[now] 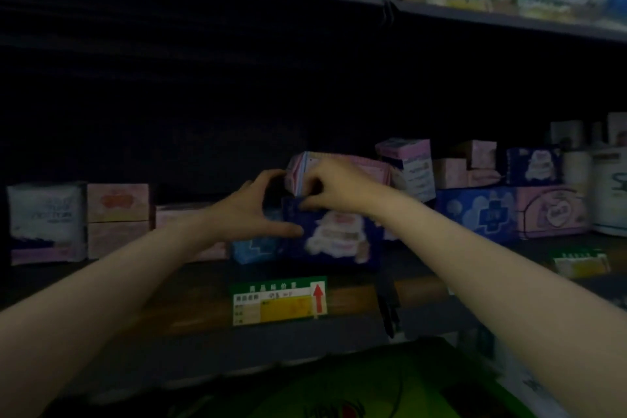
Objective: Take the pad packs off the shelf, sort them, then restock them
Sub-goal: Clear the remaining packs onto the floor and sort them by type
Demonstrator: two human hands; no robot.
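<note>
1. The left hand (252, 210) was spread wide, thumb low and fingers arched above; the thumb tip was laid against the left end of a dark blue soft-plastic pad pack with a white and pink cloud-shaped panel (334, 236), and the fingertips reached toward the end of the pack above it.
2. The right hand (334, 185) was curled, its fingers pinched on the near end of a pink and white striped soft pad pack (353, 166), which was held resting on top of the dark blue pack.
3. Both packs were found at the middle of the dark shelf board (101, 285), near its front edge.
4. A green-bordered paper price tag with a yellow field and a red upward arrow (280, 300) was fixed to the shelf edge below; its printed characters were too blurred to be read.
5. A light blue pad pack (254, 248) was seen just left of the dark blue one, partly behind it.
6. A white pad pack with a lilac lower band (45, 220) stood at the far left, its lettering illegible, with pale pink cardboard boxes (117, 219) stacked beside it.
</note>
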